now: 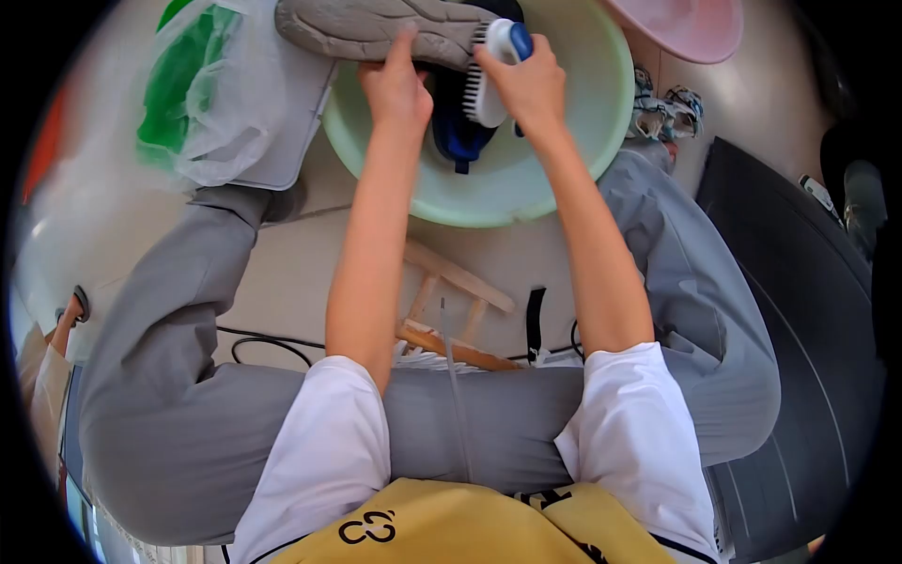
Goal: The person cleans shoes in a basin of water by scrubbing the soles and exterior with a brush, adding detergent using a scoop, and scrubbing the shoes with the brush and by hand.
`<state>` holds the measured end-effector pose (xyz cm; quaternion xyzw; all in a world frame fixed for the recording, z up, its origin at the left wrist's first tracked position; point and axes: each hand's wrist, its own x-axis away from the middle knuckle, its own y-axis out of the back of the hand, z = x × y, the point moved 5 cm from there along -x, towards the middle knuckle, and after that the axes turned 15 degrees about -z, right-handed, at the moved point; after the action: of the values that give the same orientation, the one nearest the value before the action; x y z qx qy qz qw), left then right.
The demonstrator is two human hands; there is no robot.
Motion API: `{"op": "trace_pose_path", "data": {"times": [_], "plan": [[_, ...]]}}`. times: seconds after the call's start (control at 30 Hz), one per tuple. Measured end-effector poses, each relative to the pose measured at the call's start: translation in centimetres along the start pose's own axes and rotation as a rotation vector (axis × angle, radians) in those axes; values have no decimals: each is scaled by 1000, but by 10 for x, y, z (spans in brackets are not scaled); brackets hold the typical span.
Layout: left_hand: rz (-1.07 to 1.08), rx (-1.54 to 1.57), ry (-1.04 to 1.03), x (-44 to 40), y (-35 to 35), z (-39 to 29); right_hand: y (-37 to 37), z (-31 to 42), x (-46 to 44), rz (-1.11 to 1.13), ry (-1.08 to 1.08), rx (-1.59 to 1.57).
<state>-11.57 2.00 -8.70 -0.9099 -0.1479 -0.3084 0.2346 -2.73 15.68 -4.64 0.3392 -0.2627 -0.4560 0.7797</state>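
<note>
My left hand (396, 92) grips a shoe (376, 28) whose grey sole is turned up, with the thumb pressed on the sole. My right hand (532, 86) is closed round a white and blue scrub brush (491, 94). Its dark bristles point left, and the brush's upper end is at the right end of the sole; I cannot tell whether they touch. Below both hands is a pale green basin (613, 113). Inside it lies a dark blue item (458, 141), perhaps another shoe, partly hidden by the brush.
A pink basin (691, 28) stands at upper right, with patterned sandals (678, 111) below it. On the left, a clear plastic bag (230, 103) with something green lies on a grey lid (305, 141). A wooden stool (460, 273) and black cable (263, 340) are beneath my arms. Another person's foot (80, 303) shows far left.
</note>
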Motion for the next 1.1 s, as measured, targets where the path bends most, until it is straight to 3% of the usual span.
{"op": "trace_pose_path", "data": {"times": [0.23, 0.33, 0.4, 0.53, 0.6, 0.63, 0.7, 0.8, 1.1], "plan": [[115, -87, 40, -9, 6, 3, -4, -3, -20, -75, -6, -88], [124, -163, 158, -19, 8, 12, -11, 6, -57, 57, -13, 20], [98, -129, 113, -10, 4, 8, -17, 6, -70, 37, 92, 167], [95, -167, 50, -9, -3, -1, -18, 5, -84, 66, 79, 164], [121, -139, 43, -9, -2, 1, -16, -3, -76, -84, 281, 107], [146, -109, 31, -9, -3, 2, -13, -5, -67, -81, 283, 112], [97, -86, 4, -9, -1, 4, -9, -18, -41, 36, 81, -23], [49, -40, -28, -7, -4, 4, -3, -15, -5, 24, -16, -28], [38, -59, 28, -3, -6, -2, 8, 5, 20, 77, -22, 55]]}}
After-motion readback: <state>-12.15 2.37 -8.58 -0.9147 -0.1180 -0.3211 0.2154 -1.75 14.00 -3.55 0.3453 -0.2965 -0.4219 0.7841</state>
